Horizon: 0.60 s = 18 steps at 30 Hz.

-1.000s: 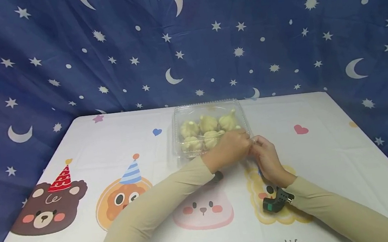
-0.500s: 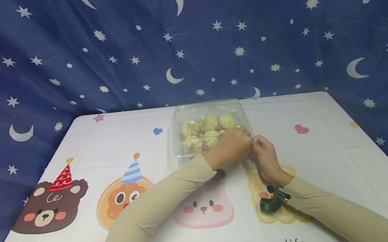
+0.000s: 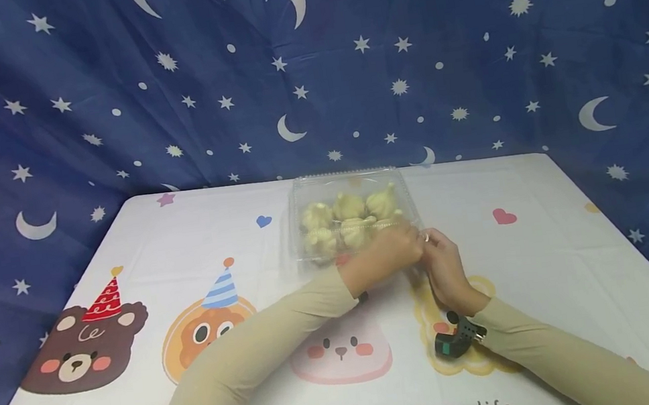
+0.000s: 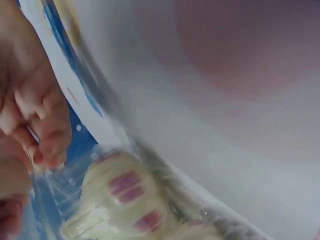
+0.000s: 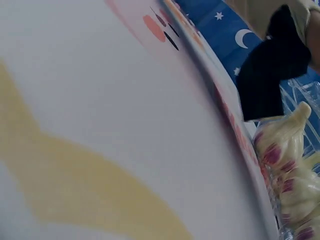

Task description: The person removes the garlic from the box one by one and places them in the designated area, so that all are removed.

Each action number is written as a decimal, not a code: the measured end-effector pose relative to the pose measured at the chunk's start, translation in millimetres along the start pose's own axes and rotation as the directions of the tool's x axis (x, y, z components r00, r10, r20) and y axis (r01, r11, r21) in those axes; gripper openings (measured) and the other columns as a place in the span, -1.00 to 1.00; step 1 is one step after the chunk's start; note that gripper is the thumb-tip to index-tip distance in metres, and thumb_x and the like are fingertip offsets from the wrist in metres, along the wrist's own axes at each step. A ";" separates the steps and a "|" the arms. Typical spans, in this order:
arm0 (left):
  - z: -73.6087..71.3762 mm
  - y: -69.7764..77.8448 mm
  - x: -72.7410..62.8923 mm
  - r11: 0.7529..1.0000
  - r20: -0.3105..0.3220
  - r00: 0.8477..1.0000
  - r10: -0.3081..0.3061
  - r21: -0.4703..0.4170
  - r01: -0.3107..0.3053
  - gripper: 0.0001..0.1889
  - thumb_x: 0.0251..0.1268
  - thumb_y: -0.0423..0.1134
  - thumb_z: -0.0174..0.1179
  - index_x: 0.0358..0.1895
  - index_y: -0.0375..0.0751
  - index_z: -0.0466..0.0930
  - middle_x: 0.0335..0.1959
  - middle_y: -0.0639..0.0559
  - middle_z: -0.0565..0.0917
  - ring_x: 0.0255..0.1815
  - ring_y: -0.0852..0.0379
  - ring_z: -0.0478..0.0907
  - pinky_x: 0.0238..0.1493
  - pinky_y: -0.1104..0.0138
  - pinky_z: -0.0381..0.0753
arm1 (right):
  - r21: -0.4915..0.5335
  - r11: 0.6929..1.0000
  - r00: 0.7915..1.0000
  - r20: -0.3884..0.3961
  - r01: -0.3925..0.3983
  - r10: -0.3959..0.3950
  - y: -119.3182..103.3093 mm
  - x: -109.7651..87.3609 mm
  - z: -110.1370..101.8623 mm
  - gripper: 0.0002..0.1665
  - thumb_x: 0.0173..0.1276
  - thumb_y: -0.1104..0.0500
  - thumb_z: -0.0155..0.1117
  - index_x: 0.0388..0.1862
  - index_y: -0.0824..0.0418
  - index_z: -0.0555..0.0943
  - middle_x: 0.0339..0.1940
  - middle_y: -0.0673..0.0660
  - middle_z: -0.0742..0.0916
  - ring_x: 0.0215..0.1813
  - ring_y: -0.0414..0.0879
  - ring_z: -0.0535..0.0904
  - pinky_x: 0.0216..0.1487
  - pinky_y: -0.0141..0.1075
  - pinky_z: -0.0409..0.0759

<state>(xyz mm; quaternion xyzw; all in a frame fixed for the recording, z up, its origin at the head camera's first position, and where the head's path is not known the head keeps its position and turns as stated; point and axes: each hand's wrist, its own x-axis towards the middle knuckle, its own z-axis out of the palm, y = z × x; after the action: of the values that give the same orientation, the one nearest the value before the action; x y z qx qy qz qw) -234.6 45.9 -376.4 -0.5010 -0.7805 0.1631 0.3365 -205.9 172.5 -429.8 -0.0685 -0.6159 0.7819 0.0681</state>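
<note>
A clear plastic clamshell box (image 3: 351,175) of garlic bulbs (image 3: 349,206) stands toward the back of the table, its lid lying over the bulbs. At its front right corner, my left hand (image 3: 386,256) pinches the box's edge with curled fingers. Beside it my right hand (image 3: 447,268) holds the same corner, fingers bent toward the left hand. The left wrist view has curled fingers (image 4: 52,132) at the clear plastic edge, next to a garlic bulb (image 4: 120,195) with purplish patches. Garlic bulbs (image 5: 300,192) also show at the right wrist view's edge; the right fingers are out of that view.
A white cloth (image 3: 230,224) printed with cartoon animals and lettering covers the table. Behind it hangs a dark blue curtain (image 3: 344,112) with moons and stars. A black wrist camera (image 3: 454,342) sits on my right wrist; another black device (image 5: 275,70) is on the left.
My left hand has dropped slightly toward me, showing more of the front right garlic bulb. The right hand stays at the box's corner, almost unmoved.
</note>
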 end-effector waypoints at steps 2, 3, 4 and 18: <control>-0.1 -1.7 -0.6 0.999 0.012 1.000 -0.007 -0.036 0.007 -0.80 0.26 -0.33 0.09 -0.37 -0.01 0.70 -0.47 0.21 0.64 -0.43 0.33 0.52 -0.44 0.59 0.54 | -0.063 0.998 1.000 -0.012 0.020 -0.021 -0.2 -0.5 0.5 -0.65 0.27 0.43 0.00 -0.60 0.05 0.47 -0.62 -0.16 0.53 -0.48 -0.32 0.39 -0.43 -0.50 0.40; 0.0 -2.7 -0.3 0.999 0.015 1.000 -0.006 -0.052 0.007 -0.80 0.26 -0.34 0.09 -0.37 -0.02 0.70 -0.47 0.21 0.64 -0.42 0.33 0.52 -0.41 0.58 0.55 | -0.094 0.995 0.999 -0.019 0.033 -0.034 -0.4 -0.9 0.4 -0.65 0.27 0.43 0.02 -0.60 0.05 0.46 -0.61 -0.17 0.55 -0.47 -0.32 0.41 -0.41 -0.49 0.42; 0.3 -3.8 -0.1 0.997 0.016 1.000 -0.008 -0.074 0.009 -0.81 0.26 -0.33 0.09 -0.37 -0.02 0.70 -0.46 0.20 0.63 -0.41 0.32 0.52 -0.40 0.58 0.55 | -0.123 0.991 0.999 -0.022 0.044 -0.047 -0.7 -1.4 0.3 -0.67 0.27 0.42 0.02 -0.59 0.06 0.45 -0.61 -0.18 0.57 -0.46 -0.32 0.43 -0.39 -0.49 0.46; 0.0 -7.1 -0.6 0.986 0.012 1.000 0.013 -0.168 -0.011 -0.85 0.24 -0.32 0.11 -0.32 -0.04 0.69 -0.40 0.20 0.65 -0.35 0.31 0.53 -0.30 0.56 0.57 | -0.202 0.977 0.993 -0.073 0.074 -0.091 -1.7 -2.2 -1.0 -0.64 0.24 0.42 0.04 -0.68 0.09 0.41 -0.75 -0.10 0.53 -0.56 -0.21 0.49 -0.44 -0.45 0.50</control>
<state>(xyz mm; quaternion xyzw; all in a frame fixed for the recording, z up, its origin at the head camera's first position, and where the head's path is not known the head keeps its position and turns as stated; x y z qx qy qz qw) -239.2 42.1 -372.5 -0.5311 -0.7907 0.1023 0.2870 -203.6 173.4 -428.3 -0.0814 -0.6900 0.7094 0.1186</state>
